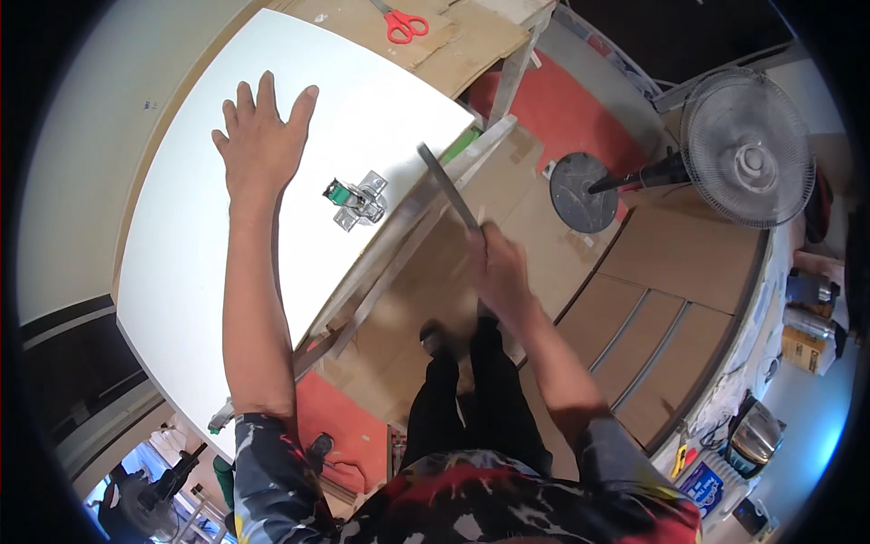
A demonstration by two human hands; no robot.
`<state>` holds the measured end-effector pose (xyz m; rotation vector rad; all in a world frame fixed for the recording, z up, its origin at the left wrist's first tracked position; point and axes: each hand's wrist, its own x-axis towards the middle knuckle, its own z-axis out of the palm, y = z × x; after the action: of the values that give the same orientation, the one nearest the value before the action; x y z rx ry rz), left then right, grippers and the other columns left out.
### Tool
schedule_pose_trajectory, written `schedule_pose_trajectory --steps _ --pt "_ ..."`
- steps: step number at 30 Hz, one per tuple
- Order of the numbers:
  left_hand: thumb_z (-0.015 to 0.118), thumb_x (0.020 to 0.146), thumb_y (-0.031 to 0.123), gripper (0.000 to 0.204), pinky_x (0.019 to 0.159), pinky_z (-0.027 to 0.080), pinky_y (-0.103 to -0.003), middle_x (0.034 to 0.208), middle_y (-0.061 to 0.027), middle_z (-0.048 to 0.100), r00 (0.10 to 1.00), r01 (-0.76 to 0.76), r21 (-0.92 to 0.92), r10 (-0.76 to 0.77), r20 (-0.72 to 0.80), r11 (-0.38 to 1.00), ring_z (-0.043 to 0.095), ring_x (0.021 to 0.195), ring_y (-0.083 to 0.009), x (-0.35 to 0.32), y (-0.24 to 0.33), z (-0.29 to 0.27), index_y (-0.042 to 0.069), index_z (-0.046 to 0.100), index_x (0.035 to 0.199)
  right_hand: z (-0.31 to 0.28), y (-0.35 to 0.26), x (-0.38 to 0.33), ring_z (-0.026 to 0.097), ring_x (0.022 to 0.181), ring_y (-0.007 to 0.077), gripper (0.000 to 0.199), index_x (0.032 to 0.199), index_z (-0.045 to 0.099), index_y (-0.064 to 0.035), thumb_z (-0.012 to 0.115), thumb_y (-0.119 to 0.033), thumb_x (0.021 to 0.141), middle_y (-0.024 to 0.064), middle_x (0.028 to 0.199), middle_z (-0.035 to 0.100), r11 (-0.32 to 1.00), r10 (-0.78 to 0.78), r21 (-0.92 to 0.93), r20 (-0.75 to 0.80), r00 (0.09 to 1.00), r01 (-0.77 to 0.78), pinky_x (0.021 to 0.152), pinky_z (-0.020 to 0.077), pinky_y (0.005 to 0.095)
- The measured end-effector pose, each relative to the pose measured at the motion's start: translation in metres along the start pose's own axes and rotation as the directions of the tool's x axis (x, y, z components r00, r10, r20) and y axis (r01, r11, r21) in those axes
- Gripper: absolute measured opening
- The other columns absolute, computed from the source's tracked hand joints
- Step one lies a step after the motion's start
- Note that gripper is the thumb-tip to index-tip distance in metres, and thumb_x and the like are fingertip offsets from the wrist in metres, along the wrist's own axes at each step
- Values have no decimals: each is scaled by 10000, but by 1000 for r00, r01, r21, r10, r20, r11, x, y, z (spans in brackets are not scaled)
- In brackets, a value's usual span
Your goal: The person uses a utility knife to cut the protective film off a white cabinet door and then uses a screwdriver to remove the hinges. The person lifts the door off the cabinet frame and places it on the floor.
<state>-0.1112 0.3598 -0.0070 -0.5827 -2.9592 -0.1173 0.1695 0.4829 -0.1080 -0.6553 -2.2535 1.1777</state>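
Note:
My left hand point(261, 145) lies flat on a white panel point(208, 245), its fingers spread and the thumb out to the right. In my right hand point(498, 272) is a long, flat, grey metal file point(447, 184), gripped at its near end. It points up and to the left, its far end close to the panel's right edge. A metal cabinet hinge point(367, 201) with a green part sits on the panel between my two hands. A second small metal fitting point(220, 417) shows at the panel's near left corner, partly beyond my left forearm.
Red-handled scissors point(405, 26) lie on cardboard behind the panel. A standing fan point(748, 150) with a round black base point(583, 192) stands at the right. Brown panels point(634, 335) with two grey strips lie at my right. Cardboard point(372, 363) covers the floor near my feet.

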Motion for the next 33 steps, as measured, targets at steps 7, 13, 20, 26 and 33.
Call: schedule_pose_trajectory --steps 7,13,20,26,33 --pt "393 925 701 846 1200 153 -600 1602 -209 271 1000 -1 36 0 12 999 195 1503 -394 5 -2 -1 127 345 1545 8 16 64 610 699 472 262 899 552 -35 521 -268 1016 245 737 605 998 -1 -56 -94 996 -4 593 477 527" --pt "397 932 711 850 1184 165 -618 1590 -232 284 999 -38 27 38 -25 999 211 1492 -417 10 -3 2 115 358 1537 9 5 76 608 684 465 296 869 545 -24 510 -276 1021 251 729 589 999 16 -43 -72 997 -20 576 471 509" --pt "415 920 713 862 1188 154 -613 1591 -235 278 1000 -22 19 22 -13 1000 201 1494 -419 6 -3 0 110 364 1535 -10 -2 28 605 663 468 318 866 565 -22 496 -288 1025 254 741 596 999 11 -34 46 999 -10 557 464 499" --pt "414 921 716 871 1187 149 -616 1592 -233 281 999 -47 19 48 -24 999 200 1494 -421 9 -5 1 106 353 1538 -16 11 102 659 721 397 231 970 570 -43 496 -253 1029 180 817 652 962 -114 -259 -82 990 89 581 488 526" --pt "437 909 709 879 1204 144 -586 1599 -224 269 1000 -15 17 15 -13 1000 181 1502 -411 5 3 -5 105 347 1541 -15 -7 61 644 795 453 272 987 586 -47 497 -301 1026 228 917 656 976 43 -219 98 994 -21 657 509 517"
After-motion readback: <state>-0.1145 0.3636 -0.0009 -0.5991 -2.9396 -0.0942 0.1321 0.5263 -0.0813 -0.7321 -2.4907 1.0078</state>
